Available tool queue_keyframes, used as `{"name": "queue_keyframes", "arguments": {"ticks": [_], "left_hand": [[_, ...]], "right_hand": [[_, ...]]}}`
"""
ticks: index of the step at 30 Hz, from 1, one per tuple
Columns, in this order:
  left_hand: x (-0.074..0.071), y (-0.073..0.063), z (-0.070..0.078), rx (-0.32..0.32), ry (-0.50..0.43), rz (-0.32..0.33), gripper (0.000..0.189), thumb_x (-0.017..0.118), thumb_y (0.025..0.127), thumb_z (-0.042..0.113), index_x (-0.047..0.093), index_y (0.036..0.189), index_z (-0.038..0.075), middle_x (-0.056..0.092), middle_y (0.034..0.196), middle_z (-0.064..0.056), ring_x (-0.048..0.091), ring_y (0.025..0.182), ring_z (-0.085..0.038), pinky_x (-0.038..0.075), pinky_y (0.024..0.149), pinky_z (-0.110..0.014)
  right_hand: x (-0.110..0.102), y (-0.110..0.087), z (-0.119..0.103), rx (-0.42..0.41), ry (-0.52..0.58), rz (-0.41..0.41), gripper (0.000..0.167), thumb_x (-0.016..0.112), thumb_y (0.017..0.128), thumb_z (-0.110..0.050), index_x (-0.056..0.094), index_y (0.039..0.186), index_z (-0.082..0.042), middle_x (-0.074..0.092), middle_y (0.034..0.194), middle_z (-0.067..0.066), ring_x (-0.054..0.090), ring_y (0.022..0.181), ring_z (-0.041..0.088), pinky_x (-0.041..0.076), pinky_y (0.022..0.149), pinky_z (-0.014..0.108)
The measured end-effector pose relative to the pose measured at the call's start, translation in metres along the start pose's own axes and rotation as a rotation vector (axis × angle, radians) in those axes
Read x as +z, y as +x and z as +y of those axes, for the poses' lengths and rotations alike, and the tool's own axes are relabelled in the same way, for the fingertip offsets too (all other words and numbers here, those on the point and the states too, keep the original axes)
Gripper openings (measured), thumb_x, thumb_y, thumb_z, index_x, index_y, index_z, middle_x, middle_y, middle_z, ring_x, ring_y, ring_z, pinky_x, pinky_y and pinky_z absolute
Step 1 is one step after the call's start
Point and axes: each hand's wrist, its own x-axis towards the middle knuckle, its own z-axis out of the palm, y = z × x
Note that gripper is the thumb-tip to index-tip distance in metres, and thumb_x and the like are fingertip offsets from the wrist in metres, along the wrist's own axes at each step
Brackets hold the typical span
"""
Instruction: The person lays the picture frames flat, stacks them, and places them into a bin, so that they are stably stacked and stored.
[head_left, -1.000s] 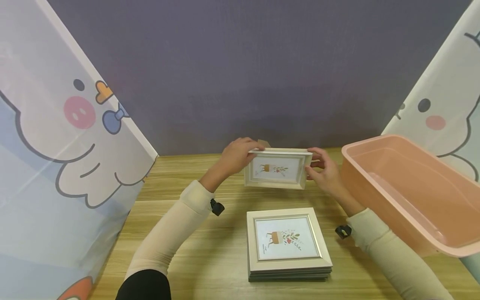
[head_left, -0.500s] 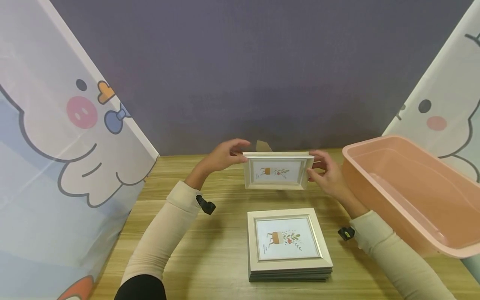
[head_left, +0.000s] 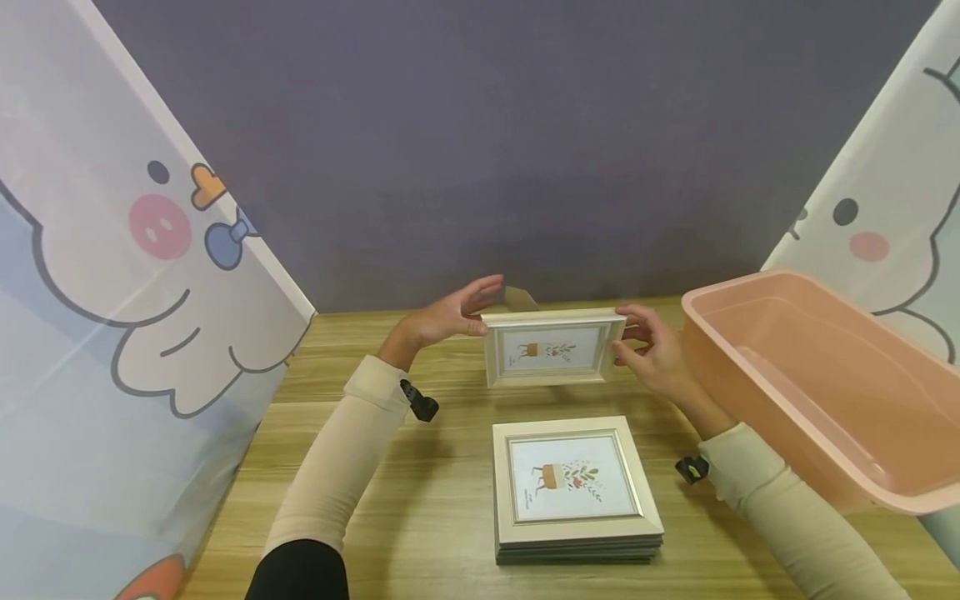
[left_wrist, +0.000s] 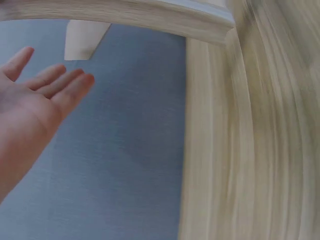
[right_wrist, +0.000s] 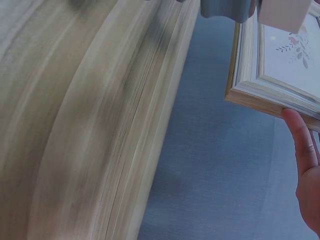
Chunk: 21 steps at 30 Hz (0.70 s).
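Note:
A cream picture frame (head_left: 551,350) with a plant print stands tilted, face toward me, near the table's back edge. At its right side my right hand (head_left: 656,358) pinches it between thumb and fingers; in the right wrist view a finger (right_wrist: 299,137) lies along the edge. My left hand (head_left: 446,315) is at the frame's upper left corner, thumb right at the corner, fingers spread loosely behind. The left wrist view shows that hand's fingers (left_wrist: 57,85) extended, holding nothing. A tan flap (head_left: 519,298) pokes up behind the frame.
Nearer to me lies a stack of similar picture frames (head_left: 577,479), face up. A pink plastic tub (head_left: 757,375) stands to the right. A dark grey panel (head_left: 480,150) rises behind the wood-grain table (head_left: 412,533), with cartoon-printed sheets at both sides.
My left hand has let go of the frame's top edge and moved left to its corner. The frame has shifted slightly down, its left end lower. The right hand keeps its grip.

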Motion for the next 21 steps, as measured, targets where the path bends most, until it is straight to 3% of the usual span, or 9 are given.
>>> {"name": "queue_keyframes", "arguments": {"ticks": [4, 8, 16, 21], "left_hand": [[0.0022, 0.0039, -0.0047, 0.029, -0.078, 0.006, 0.138, 0.082, 0.063, 0.068, 0.007, 0.165, 0.012, 0.008, 0.173, -0.012, 0.015, 0.158, -0.037, 0.013, 0.126, -0.062], [0.0045, 0.0062, -0.0074, 0.035, -0.128, 0.021, 0.141, 0.083, 0.060, 0.068, 0.008, 0.165, 0.012, 0.010, 0.172, -0.014, 0.016, 0.158, -0.038, 0.022, 0.122, -0.067], [0.0072, 0.0053, -0.0084, 0.022, -0.125, 0.045, 0.137, 0.084, 0.059, 0.068, 0.014, 0.165, 0.016, 0.014, 0.171, -0.014, 0.021, 0.157, -0.037, 0.035, 0.117, -0.063], [0.0075, 0.0043, -0.0073, 0.026, -0.100, 0.053, 0.138, 0.083, 0.061, 0.068, 0.013, 0.164, 0.010, 0.016, 0.172, -0.010, 0.022, 0.156, -0.039, 0.040, 0.114, -0.059]], "right_hand": [[0.0007, 0.0002, 0.0021, -0.021, 0.007, 0.002, 0.055, 0.063, 0.081, 0.027, 0.047, 0.131, 0.013, 0.063, 0.101, 0.000, 0.071, 0.085, 0.003, 0.061, 0.054, 0.032], [0.0008, -0.0004, 0.0036, -0.021, 0.021, 0.002, 0.055, 0.062, 0.080, 0.028, 0.047, 0.131, 0.013, 0.064, 0.100, 0.001, 0.071, 0.085, 0.002, 0.061, 0.054, 0.031], [0.0005, -0.0014, 0.0030, -0.005, 0.038, 0.000, 0.054, 0.062, 0.081, 0.027, 0.046, 0.131, 0.014, 0.064, 0.100, 0.000, 0.070, 0.085, 0.002, 0.061, 0.054, 0.030], [-0.0006, -0.0007, 0.0018, -0.007, 0.037, 0.003, 0.054, 0.061, 0.081, 0.027, 0.046, 0.131, 0.014, 0.064, 0.100, -0.006, 0.070, 0.085, 0.003, 0.061, 0.055, 0.028]]}}
